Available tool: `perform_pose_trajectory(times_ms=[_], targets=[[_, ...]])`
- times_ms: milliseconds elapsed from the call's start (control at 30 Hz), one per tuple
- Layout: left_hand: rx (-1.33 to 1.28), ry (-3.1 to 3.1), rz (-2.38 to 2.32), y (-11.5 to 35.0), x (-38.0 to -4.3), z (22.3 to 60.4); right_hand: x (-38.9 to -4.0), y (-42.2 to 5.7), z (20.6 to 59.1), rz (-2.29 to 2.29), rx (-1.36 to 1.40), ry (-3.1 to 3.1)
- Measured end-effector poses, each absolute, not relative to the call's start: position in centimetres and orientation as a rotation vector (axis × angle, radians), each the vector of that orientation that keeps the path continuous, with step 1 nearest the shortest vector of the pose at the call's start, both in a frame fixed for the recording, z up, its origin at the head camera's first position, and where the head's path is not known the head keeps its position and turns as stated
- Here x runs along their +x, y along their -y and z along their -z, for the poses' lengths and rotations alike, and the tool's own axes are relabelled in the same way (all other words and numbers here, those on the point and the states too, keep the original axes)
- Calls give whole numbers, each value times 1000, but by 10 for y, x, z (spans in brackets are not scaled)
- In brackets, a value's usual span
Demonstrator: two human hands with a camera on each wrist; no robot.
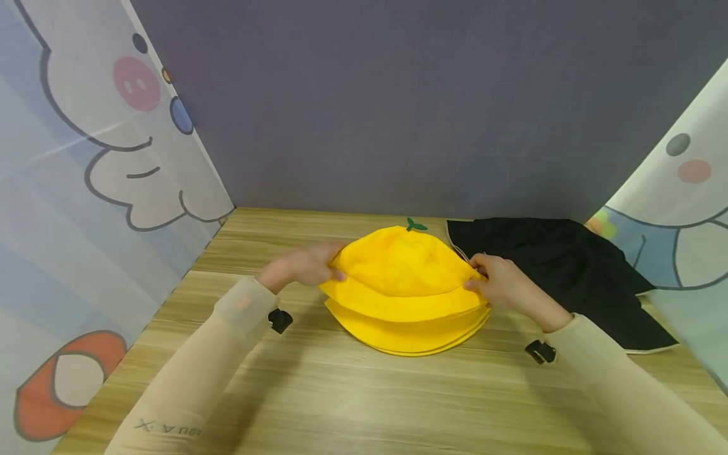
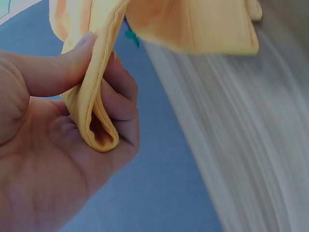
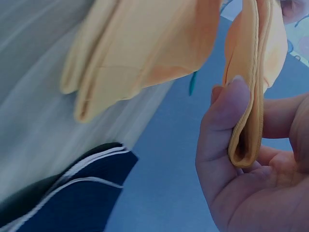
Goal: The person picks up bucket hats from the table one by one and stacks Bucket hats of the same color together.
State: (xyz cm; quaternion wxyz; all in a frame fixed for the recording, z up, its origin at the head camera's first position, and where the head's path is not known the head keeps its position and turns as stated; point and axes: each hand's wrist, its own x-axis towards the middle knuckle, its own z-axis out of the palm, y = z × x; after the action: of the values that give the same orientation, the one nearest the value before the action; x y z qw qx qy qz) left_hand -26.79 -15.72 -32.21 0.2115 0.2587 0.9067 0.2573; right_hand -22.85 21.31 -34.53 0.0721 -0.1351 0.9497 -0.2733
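Likely light, floppy yellow bucket hat [image 1: 398, 268]
Left hand [image 1: 309, 264] and right hand [image 1: 502, 282] pinch its folded side edges, seemingly sensible holds.

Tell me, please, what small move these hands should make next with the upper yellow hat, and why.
I'd probably lower the upper yellow hat straight onto the yellow hats beneath: the left hand and right hand grip its opposite ends, and its brim sits above theirs, roughly lined up but apart.
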Motion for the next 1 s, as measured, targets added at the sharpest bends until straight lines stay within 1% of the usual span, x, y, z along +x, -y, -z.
perform_pose_trajectory(times_ms=[200,367,833,1000], targets=[[695,-2506,-678,146,-265,339,-225,-225,362,870,-380,-2792],[631,-2479,-694,145,-262,346,-223,-228,375,895,-394,-2760],[425,-2390,-727,140,-263,365,-227,-232,397,986,-388,-2623],[428,-2412,-744,139,-266,376,-229,-230,399,957,-368,-2652]])
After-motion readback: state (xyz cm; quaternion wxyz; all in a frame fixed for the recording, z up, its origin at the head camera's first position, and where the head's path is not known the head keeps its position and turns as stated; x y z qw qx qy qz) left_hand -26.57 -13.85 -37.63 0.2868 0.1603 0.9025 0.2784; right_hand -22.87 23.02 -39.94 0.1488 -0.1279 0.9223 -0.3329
